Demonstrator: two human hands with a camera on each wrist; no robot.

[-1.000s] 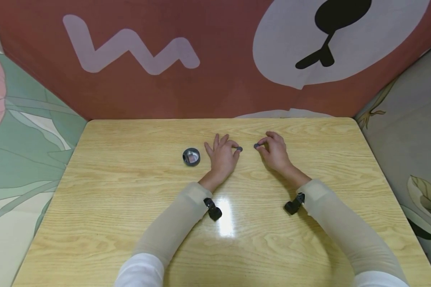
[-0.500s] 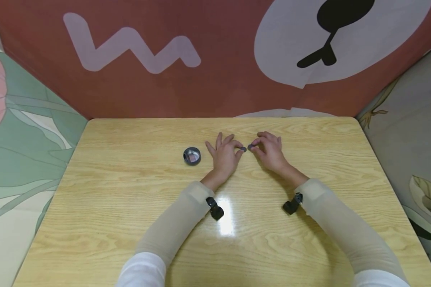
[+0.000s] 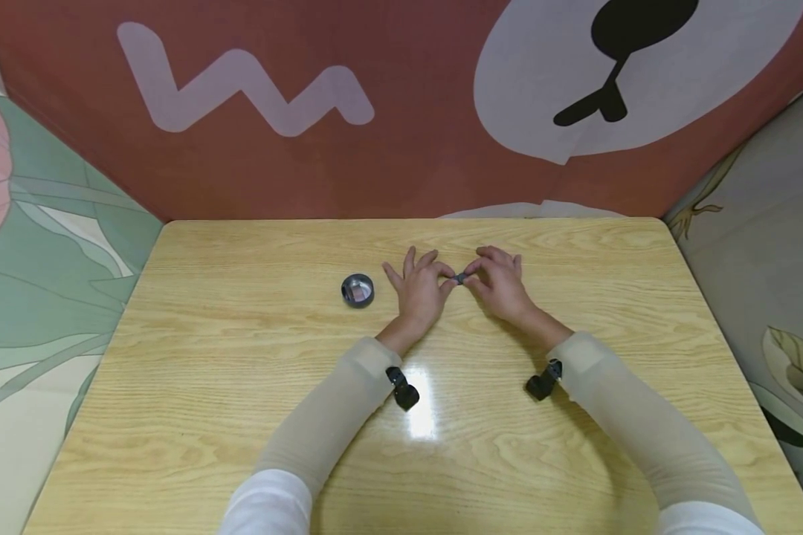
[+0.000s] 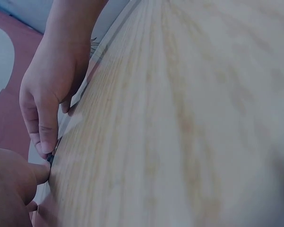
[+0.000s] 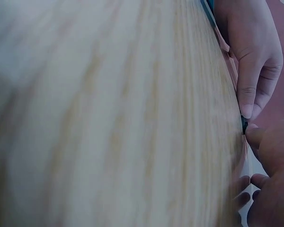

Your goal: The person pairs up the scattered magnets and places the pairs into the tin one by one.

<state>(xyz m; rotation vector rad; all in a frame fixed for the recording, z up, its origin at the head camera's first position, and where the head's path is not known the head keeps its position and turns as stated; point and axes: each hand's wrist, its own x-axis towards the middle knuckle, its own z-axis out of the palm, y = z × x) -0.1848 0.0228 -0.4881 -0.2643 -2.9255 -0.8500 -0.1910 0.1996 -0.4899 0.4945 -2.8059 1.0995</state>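
Above the table, in the head view, my left hand (image 3: 420,296) pinches a small dark round piece (image 3: 457,279) between thumb and index finger, its other fingers spread. From the other side my right hand (image 3: 502,288) pinches a similar small dark piece (image 3: 464,276). The two pieces look to be meeting edge to edge, largely covered by fingertips. Both wrist views show the fingertips close together around a dark bit (image 4: 50,158) low at the tabletop. A dark round container (image 3: 358,290) with a shiny inside stands left of my left hand.
The wood-grain table (image 3: 241,386) runs up to a red patterned wall (image 3: 408,178) at the back. Patterned panels flank it on the left and right. A bright light reflection lies on the tabletop between the forearms.
My hands have come together: the left moved slightly right, the right moved left. The gap between the two dark pieces has closed. The round container has stayed in place.
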